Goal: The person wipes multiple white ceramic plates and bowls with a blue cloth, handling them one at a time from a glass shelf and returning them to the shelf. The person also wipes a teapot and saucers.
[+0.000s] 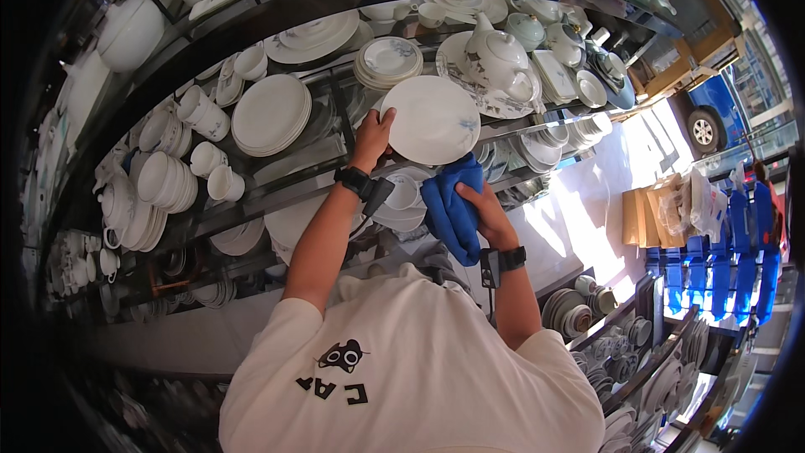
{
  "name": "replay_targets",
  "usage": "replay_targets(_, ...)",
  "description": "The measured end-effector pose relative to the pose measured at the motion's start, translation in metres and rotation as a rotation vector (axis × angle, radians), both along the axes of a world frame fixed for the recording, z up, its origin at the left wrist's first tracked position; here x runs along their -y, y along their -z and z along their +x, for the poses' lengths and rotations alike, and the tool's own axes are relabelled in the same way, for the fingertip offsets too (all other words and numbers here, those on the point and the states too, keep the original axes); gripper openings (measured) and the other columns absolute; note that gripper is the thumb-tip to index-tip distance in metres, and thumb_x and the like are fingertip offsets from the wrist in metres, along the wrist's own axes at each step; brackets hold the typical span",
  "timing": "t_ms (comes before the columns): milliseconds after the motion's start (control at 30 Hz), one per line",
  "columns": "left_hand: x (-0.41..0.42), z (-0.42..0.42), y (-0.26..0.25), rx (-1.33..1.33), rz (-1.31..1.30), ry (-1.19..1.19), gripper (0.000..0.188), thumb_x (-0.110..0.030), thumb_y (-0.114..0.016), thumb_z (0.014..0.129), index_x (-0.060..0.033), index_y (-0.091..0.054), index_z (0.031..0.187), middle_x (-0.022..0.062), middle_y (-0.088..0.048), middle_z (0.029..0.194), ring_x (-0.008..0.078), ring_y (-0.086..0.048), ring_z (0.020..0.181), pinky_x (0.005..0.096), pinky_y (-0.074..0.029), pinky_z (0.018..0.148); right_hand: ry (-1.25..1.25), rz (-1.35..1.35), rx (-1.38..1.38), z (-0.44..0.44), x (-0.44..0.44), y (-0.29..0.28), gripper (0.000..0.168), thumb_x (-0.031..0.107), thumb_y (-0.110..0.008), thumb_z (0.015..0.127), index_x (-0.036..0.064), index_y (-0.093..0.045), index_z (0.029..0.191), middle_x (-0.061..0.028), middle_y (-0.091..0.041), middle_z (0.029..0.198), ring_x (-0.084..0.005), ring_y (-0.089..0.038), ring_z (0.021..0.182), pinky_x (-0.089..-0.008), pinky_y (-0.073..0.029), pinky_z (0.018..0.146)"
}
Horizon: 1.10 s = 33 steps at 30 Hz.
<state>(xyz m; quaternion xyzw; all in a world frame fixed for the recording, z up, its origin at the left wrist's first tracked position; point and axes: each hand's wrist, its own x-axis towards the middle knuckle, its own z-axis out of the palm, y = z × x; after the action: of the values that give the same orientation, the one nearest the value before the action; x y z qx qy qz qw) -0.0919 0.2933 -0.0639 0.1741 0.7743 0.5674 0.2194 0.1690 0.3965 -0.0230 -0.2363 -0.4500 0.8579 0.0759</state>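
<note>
A round white plate (431,119) with a faint blue floral print near its right edge is held by its left rim in my left hand (372,137). The thumb lies on the plate's face and the other fingers are partly hidden behind it. Just below the plate, my right hand (487,211) grips a folded blue cloth (454,211), whose top edge meets or nearly meets the plate's lower rim. Behind the plate, a stack of smaller patterned plates (388,61) sits on the glass shelf. Left of my left hand stands a stack of plain white plates (270,114).
A white teapot (500,56) stands on a patterned platter right of the plate. Mugs (204,113) and stacked bowls (165,182) fill the shelf's left side. The dark shelf edge (251,207) runs below my left hand. More crockery (629,346) lines racks at lower right.
</note>
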Motion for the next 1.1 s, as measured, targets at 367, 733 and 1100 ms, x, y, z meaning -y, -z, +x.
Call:
replay_targets(367,0.052,-0.004,-0.032,-0.198,-0.014,0.015,0.033,-0.038,-0.059,0.096,-0.0049,-0.057,0.093,0.0083,-0.061,0.071,0.0210,-0.060,0.058,0.0349,-0.053,0.054,0.004,0.019,0.042,0.014,0.000,0.009,0.049,0.017,-0.070,0.090,0.001,-0.049,0.131,-0.0101,-0.062,0.118,-0.0190,-0.061,0.107,-0.0325,-0.051,0.092)
replay_targets(733,0.168,-0.061,-0.042,-1.187,-0.776,-0.086,0.039,-0.020,-0.072,0.082,-0.0072,-0.063,0.117,0.0106,-0.062,0.124,0.0336,-0.058,0.109,0.0414,-0.053,0.086,-0.129,0.096,0.059,0.019,0.017,-0.004,0.055,0.015,-0.076,0.085,0.001,-0.048,0.131,-0.0082,-0.062,0.116,-0.0170,-0.061,0.105,-0.0311,-0.050,0.091)
replay_targets(1100,0.190,-0.035,-0.060,-1.232,-0.776,-0.148,0.025,-0.010,-0.059,0.084,-0.0155,-0.067,0.107,0.0017,-0.072,0.098,0.0242,-0.069,0.084,0.0351,-0.056,0.074,-0.101,0.110,0.058,0.026,0.032,0.004,0.055,0.014,-0.074,0.087,0.002,-0.046,0.133,-0.0083,-0.061,0.119,-0.0169,-0.060,0.108,-0.0313,-0.049,0.093)
